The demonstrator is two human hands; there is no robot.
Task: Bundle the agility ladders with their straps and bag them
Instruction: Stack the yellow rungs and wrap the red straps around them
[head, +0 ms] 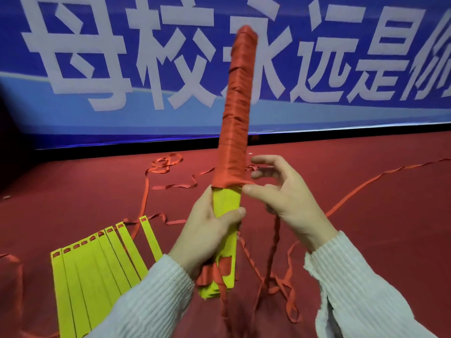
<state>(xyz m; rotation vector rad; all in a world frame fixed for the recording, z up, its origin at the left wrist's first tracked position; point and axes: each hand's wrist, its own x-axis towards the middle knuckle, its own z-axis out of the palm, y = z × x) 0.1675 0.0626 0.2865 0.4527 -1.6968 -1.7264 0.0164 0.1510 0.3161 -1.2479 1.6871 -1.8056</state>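
Nearest the camera, a stack of yellow rungs [225,217] is held upright by the left hand [207,236], whose fingers and thumb are curled firmly round its bare lower part. Red strap ends [225,267] are seen threaded through the slots at the bottom of the stack, with loose tails hanging below. Just beside it, the right hand [284,195] is held half open: the thumb and forefinger are brought to the lowest turn of the red strap wrapping [238,113], apparently pinching the strap, though the grip itself cannot be made out with certainty; the other fingers are spread and loosely curled.

From the hands upward, the bundle is covered in close red turns to its top end, so this ladder is judged to be mostly wrapped, with only the lower yellow section left bare and the strap not yet secured.

To the left, on the red floor [366,215], a second set of yellow rungs [97,262] is fanned out flat and unbundled. Farther off, loose red straps [168,164] are trailed across the floor. Behind them a blue banner [97,123] is hung. No bag is seen, so bagging is judged to be outstanding.
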